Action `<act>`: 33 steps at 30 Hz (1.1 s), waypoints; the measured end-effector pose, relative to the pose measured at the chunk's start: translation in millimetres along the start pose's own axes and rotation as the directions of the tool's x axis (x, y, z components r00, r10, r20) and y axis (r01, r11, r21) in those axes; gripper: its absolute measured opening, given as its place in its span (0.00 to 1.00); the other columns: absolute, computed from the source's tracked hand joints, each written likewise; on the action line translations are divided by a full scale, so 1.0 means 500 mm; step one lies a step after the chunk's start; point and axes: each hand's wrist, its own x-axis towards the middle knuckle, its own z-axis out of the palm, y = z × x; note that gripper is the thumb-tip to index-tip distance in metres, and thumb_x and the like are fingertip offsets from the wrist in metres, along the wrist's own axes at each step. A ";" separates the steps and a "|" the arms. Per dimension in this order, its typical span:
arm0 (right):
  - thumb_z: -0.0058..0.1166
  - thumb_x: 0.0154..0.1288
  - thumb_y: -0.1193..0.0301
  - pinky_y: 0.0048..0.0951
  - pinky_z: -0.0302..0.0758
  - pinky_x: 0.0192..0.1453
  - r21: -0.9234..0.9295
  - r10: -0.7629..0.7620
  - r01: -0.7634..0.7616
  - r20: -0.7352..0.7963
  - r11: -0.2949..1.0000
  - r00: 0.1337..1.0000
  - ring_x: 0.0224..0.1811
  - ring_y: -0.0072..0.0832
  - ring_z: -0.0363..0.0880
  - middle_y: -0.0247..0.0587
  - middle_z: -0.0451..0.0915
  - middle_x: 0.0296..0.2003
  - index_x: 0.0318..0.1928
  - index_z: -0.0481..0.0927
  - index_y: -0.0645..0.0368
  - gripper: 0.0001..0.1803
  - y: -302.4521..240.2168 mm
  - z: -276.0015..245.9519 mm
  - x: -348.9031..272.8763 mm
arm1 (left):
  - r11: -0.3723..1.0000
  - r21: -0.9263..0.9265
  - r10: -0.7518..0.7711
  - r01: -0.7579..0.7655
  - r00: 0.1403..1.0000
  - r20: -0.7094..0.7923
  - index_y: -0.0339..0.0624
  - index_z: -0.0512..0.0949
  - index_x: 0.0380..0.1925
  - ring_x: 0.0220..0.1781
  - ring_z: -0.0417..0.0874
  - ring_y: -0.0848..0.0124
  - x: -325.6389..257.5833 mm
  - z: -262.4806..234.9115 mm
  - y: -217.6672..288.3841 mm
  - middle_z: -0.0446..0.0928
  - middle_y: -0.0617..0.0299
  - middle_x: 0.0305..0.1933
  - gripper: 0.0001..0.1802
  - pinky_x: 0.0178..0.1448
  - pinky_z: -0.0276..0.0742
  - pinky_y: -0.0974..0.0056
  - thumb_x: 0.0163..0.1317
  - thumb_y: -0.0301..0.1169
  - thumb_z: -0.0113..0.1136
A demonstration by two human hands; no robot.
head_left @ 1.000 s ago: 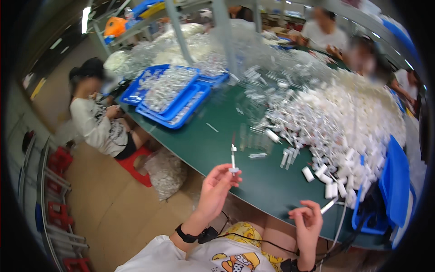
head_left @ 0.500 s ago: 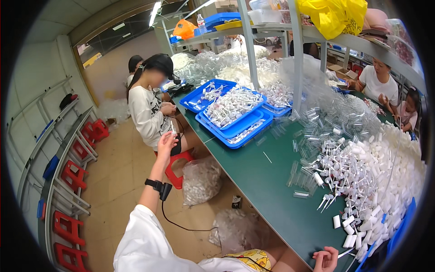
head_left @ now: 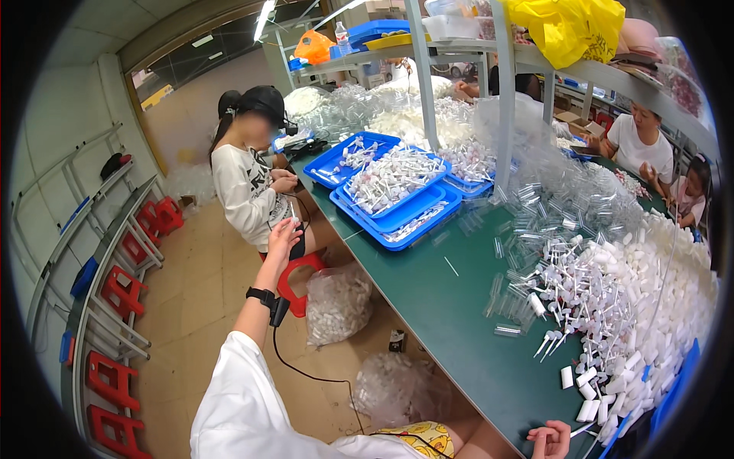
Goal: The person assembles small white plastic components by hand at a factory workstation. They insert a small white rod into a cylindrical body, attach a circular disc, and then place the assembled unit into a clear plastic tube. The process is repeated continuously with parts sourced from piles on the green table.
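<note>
My left hand (head_left: 283,240) is stretched forward over the floor, beside the co-worker seated at the table. Its fingertips are closed on a small, slim whitish piece (head_left: 293,214) that points upward; its exact kind is too small to make out. At the bottom right, my right hand (head_left: 548,441) rests by the table edge with its fingers curled, and whatever they may hold is hidden. Close to it lies a thin white stick (head_left: 582,428). Beyond are white cylindrical caps (head_left: 587,389) and a heap of white-stemmed applicators (head_left: 585,294).
Stacked blue trays (head_left: 397,237) hold more applicators on the green table (head_left: 428,294). Clear tubes (head_left: 566,203) pile up around the grey shelf posts (head_left: 505,115). Bags of white parts (head_left: 336,306) and red stools (head_left: 115,379) stand on the floor. Other people sit around the table.
My view has shifted slightly. The co-worker on the left has leaned back a little and raised their head. My hands keep nearly the same pose.
</note>
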 end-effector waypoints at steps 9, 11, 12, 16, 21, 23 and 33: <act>0.46 0.63 0.79 0.20 0.69 0.42 0.015 0.021 -0.021 -0.002 1.000 1.000 0.34 0.22 0.74 0.41 0.77 0.31 0.45 0.69 0.67 0.10 -0.004 0.003 0.000 | 0.983 -0.162 -0.080 0.091 0.994 0.075 0.45 0.66 0.50 0.42 0.77 0.70 0.003 -0.005 -0.009 0.75 0.60 0.45 0.18 0.43 0.72 0.69 0.62 0.34 0.53; 0.46 0.63 0.80 0.20 0.69 0.41 0.016 0.004 -0.004 0.003 1.000 1.000 0.34 0.23 0.74 0.41 0.77 0.31 0.45 0.69 0.67 0.10 -0.005 0.003 0.001 | 0.977 -0.181 -0.094 0.109 0.992 0.089 0.46 0.66 0.50 0.43 0.77 0.70 0.003 -0.005 -0.013 0.75 0.60 0.45 0.17 0.44 0.72 0.68 0.62 0.34 0.53; 0.46 0.63 0.80 0.20 0.69 0.41 0.016 -0.004 0.004 0.004 1.000 1.000 0.33 0.23 0.74 0.41 0.77 0.31 0.45 0.69 0.67 0.10 -0.006 0.002 0.001 | 0.975 -0.192 -0.097 0.115 0.990 0.101 0.46 0.66 0.50 0.43 0.77 0.70 0.001 -0.003 -0.015 0.74 0.61 0.45 0.17 0.44 0.72 0.68 0.62 0.34 0.53; 0.46 0.62 0.80 0.20 0.69 0.42 0.016 -0.005 0.005 0.001 1.000 1.000 0.33 0.23 0.73 0.41 0.77 0.31 0.44 0.69 0.67 0.10 -0.006 0.002 0.001 | 0.965 -0.223 -0.113 0.136 0.987 0.110 0.47 0.66 0.48 0.43 0.76 0.70 0.001 0.004 -0.019 0.74 0.62 0.46 0.16 0.46 0.71 0.67 0.61 0.35 0.54; 0.45 0.62 0.80 0.20 0.70 0.41 0.015 0.013 -0.013 -0.013 1.000 1.000 0.33 0.23 0.74 0.41 0.77 0.31 0.44 0.69 0.67 0.09 -0.004 0.003 0.000 | 0.962 -0.223 -0.126 0.154 0.983 0.135 0.49 0.67 0.49 0.44 0.76 0.69 0.001 0.002 -0.021 0.73 0.62 0.47 0.17 0.44 0.73 0.67 0.60 0.34 0.55; 0.46 0.62 0.80 0.20 0.70 0.41 0.007 0.024 -0.024 -0.023 1.000 0.999 0.33 0.23 0.74 0.41 0.77 0.31 0.44 0.70 0.67 0.09 -0.007 0.005 0.000 | 0.961 -0.227 -0.126 0.158 0.981 0.150 0.49 0.67 0.49 0.44 0.76 0.69 0.001 0.002 -0.022 0.73 0.62 0.47 0.17 0.44 0.73 0.67 0.60 0.34 0.55; 0.46 0.63 0.80 0.20 0.70 0.40 0.002 0.047 -0.047 -0.032 0.999 0.998 0.33 0.23 0.75 0.41 0.77 0.31 0.43 0.70 0.67 0.08 -0.010 0.002 0.002 | 0.959 -0.231 -0.127 0.167 0.976 0.180 0.48 0.67 0.48 0.44 0.76 0.70 -0.010 0.014 -0.025 0.74 0.63 0.46 0.15 0.44 0.72 0.68 0.62 0.33 0.53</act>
